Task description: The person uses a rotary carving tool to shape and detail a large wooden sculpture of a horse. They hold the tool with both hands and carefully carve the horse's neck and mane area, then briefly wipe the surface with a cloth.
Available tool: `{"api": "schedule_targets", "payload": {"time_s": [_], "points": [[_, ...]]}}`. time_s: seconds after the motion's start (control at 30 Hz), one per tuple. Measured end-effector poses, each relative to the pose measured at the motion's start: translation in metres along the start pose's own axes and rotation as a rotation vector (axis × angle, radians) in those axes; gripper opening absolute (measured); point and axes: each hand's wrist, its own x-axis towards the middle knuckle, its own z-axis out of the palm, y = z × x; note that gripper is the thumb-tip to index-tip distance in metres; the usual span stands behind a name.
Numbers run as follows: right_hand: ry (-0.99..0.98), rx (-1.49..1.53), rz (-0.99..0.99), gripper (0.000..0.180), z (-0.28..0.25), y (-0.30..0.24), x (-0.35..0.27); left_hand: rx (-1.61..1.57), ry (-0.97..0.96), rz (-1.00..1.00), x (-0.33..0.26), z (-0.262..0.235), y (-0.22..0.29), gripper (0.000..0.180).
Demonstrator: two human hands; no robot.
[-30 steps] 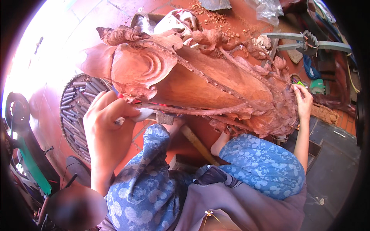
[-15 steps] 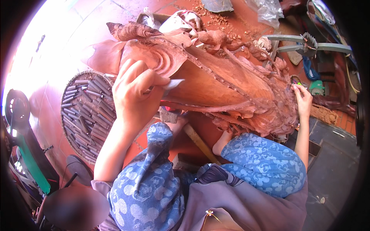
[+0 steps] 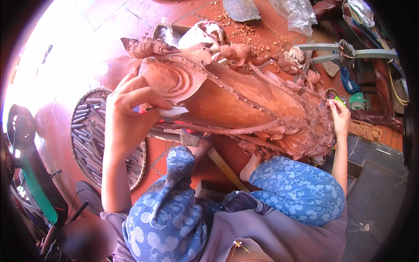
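A large reddish-brown wood carving lies across in front of my knees, with a smooth hollow, a beaded ridge and a ringed left end. My left hand is closed in a pinch on a small folded whitish piece, perhaps sandpaper. That hand hovers over the carving's left end, by the hollow's lower edge. My right hand is at the carving's rough right end, its thumb and fingers drawn together at the edge. Whatever they pinch is too small to make out.
A round wicker tray full of dark cylindrical tool handles sits at left. Below the carving are a wooden bar and a small block. Wood shavings, a plastic bag and a metal clamp lie beyond.
My left hand has drawn back left and down with the whitish piece, now held flatter. My right hand has stayed at the carving's right end. The view has shifted slightly.
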Motion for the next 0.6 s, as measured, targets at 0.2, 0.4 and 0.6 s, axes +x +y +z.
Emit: {"api": "schedule_targets", "payload": {"time_s": [0.2, 0.4, 0.6], "points": [[-0.002, 0.014, -0.005, 0.016, 0.002, -0.004, 0.000, -0.018, 0.143, 0.176, 0.017, 0.028, -0.008, 0.021], [0.009, 0.027, 0.024, 0.015, 0.003, -0.004, 0.001, 0.004, 0.262, 0.236, 0.032, 0.047, 0.002, 0.017], [0.023, 0.017, 0.017, 0.014, 0.003, -0.002, -0.001, -0.007, 0.213, 0.010, 0.026, 0.046, 0.014, 0.012]]}}
